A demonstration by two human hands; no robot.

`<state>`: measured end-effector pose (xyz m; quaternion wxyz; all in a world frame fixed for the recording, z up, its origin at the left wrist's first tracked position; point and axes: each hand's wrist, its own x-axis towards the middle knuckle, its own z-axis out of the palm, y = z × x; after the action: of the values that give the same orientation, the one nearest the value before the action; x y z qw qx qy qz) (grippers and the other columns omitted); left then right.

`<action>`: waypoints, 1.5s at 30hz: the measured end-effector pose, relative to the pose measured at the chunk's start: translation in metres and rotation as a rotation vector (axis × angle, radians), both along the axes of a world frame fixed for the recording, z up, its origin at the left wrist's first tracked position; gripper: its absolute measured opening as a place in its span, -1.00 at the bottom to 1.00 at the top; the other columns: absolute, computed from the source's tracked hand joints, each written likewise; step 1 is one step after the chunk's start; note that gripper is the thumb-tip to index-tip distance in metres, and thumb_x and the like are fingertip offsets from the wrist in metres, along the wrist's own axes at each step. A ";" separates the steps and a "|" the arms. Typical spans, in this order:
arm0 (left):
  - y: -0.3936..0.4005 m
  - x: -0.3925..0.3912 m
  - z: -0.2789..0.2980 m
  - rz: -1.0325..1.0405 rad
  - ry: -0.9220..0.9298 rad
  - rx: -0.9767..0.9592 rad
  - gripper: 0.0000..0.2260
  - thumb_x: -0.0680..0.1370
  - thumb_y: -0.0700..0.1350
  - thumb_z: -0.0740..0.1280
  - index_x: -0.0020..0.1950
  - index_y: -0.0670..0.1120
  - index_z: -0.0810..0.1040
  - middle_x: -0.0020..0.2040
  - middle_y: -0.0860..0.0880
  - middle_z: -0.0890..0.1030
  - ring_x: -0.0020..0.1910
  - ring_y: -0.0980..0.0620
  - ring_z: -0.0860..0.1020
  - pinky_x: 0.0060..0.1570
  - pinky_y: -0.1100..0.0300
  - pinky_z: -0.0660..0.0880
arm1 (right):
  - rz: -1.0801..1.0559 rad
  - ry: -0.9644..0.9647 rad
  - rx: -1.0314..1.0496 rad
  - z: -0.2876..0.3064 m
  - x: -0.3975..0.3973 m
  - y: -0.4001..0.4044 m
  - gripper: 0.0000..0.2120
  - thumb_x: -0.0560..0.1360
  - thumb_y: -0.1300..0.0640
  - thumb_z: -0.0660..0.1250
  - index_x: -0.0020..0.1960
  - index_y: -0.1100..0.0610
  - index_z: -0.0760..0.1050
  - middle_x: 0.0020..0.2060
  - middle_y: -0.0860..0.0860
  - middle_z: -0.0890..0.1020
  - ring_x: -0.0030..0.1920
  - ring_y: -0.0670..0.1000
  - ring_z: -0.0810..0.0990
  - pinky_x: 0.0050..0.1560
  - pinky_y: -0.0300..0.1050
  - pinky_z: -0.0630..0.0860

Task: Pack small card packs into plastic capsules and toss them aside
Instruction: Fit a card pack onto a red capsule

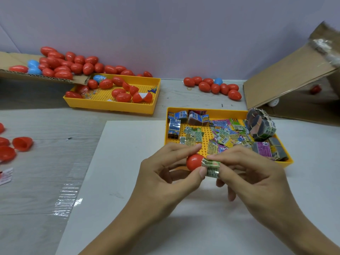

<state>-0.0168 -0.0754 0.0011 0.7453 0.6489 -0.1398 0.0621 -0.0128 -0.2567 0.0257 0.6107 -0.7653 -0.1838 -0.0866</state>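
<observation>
A: Where is the capsule right now?

B: The red capsule half (194, 162) sits at the near edge of the yellow tray of card packs (211, 112), held just in front of it. The left hand (165, 179) grips it, thumb below and forefinger curled over the top.

A: And the pack?

B: The green card pack (211, 168) is touching the capsule half's open side, on the side away from the left hand. The right hand (252, 179) pinches it between thumb and fingers. Whether the pack's end is already inside the shell, I can't quite tell; the fingers cover the joint.

A: What else lies around that tray?

B: Loose card packs (224, 134) fill it, with banded bundles (261, 126) stacked at its right end. Left of it and further back is a second yellow tray (110, 105) holding red capsules and open halves. Behind that one, a cardboard flap (36, 75) carries a heap of red capsules (60, 64) with a few blue ones. Straight behind the card tray, a row of capsules (214, 86) lies on the table. To the tray's right rear leans a cardboard box (287, 74). Far to its left, open red halves (22, 143) rest on the table. A white board (128, 181) lies under the hands and the tray.
</observation>
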 end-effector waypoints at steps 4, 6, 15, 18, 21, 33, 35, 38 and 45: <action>-0.003 -0.002 0.002 0.048 -0.024 0.013 -0.71 0.44 -0.09 0.48 0.15 0.05 0.64 0.02 0.02 0.69 -0.01 -0.01 0.70 -0.04 0.25 0.61 | -0.008 0.045 0.018 0.003 -0.002 0.000 -0.88 0.47 0.10 0.45 -0.01 -0.03 0.69 -0.23 -0.01 0.71 -0.31 0.03 0.71 -0.51 -0.16 0.55; -0.003 -0.001 0.002 0.059 -0.080 0.040 -0.76 0.45 -0.11 0.47 0.11 0.04 0.64 0.02 0.03 0.69 -0.01 -0.01 0.70 -0.02 0.25 0.61 | -0.041 0.068 0.065 0.003 -0.002 0.001 -0.88 0.48 0.13 0.43 -0.01 0.00 0.69 -0.27 0.02 0.72 -0.32 0.05 0.71 -0.50 -0.18 0.55; -0.004 -0.004 0.002 0.201 -0.385 0.207 -0.75 0.50 -0.20 0.43 0.17 -0.12 0.61 0.08 -0.03 0.66 0.08 0.02 0.67 0.01 0.21 0.63 | 0.170 0.424 0.263 0.008 0.006 -0.003 -0.73 0.45 0.19 0.30 0.04 0.03 0.71 -0.11 0.17 0.73 -0.09 0.19 0.73 -0.39 -0.10 0.61; -0.006 -0.005 0.001 0.290 -0.498 0.349 -0.73 0.50 -0.17 0.43 0.18 -0.17 0.59 0.11 -0.06 0.65 0.13 0.08 0.64 0.06 0.21 0.60 | 0.275 0.586 0.401 0.010 0.010 -0.007 -0.70 0.39 0.18 0.31 0.07 0.12 0.70 -0.02 0.25 0.71 -0.01 0.23 0.71 -0.34 -0.05 0.63; -0.008 -0.005 -0.001 0.329 -0.550 0.435 -0.74 0.49 -0.18 0.43 0.15 -0.24 0.62 0.12 -0.09 0.65 0.13 0.10 0.63 0.13 0.27 0.54 | 0.340 0.665 0.445 0.013 0.011 -0.007 -0.64 0.35 0.04 0.43 0.10 0.16 0.69 0.02 0.25 0.70 0.00 0.22 0.71 -0.28 -0.06 0.65; -0.007 -0.004 -0.001 0.339 -0.509 0.450 -0.74 0.48 -0.18 0.49 0.12 -0.26 0.65 0.08 -0.09 0.67 0.09 0.09 0.65 0.10 0.27 0.55 | 0.229 0.806 0.376 0.016 0.008 -0.002 -0.73 0.29 0.06 0.45 -0.09 0.21 0.70 -0.12 0.25 0.70 -0.14 0.22 0.73 -0.41 -0.18 0.61; -0.008 -0.005 -0.001 0.326 -0.506 0.438 -0.75 0.48 -0.17 0.45 0.12 -0.25 0.64 0.08 -0.08 0.67 0.09 0.10 0.65 0.10 0.27 0.55 | 0.246 0.841 0.398 0.016 0.008 -0.003 -0.73 0.31 0.07 0.44 -0.09 0.22 0.70 -0.10 0.25 0.70 -0.12 0.22 0.73 -0.41 -0.19 0.60; -0.008 -0.005 -0.002 0.290 -0.486 0.398 -0.75 0.47 -0.16 0.45 0.11 -0.24 0.65 0.08 -0.08 0.67 0.09 0.06 0.66 0.08 0.23 0.57 | 0.263 0.892 0.444 0.014 0.009 -0.005 -0.68 0.32 0.10 0.43 -0.03 0.30 0.68 -0.08 0.25 0.70 -0.13 0.19 0.73 -0.39 -0.18 0.61; -0.005 -0.002 -0.005 0.212 -0.424 0.377 -0.67 0.41 -0.12 0.56 0.13 -0.15 0.64 0.09 -0.02 0.68 0.10 0.07 0.66 0.13 0.18 0.56 | 0.260 0.945 0.452 0.012 0.012 -0.006 -0.64 0.33 0.11 0.44 0.01 0.34 0.66 -0.05 0.32 0.68 -0.19 0.09 0.73 -0.37 -0.17 0.62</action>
<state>-0.0193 -0.0802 -0.0035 0.5553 0.7593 -0.2328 0.2467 -0.0007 -0.2631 0.0376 0.7821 -0.5412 0.0409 0.3062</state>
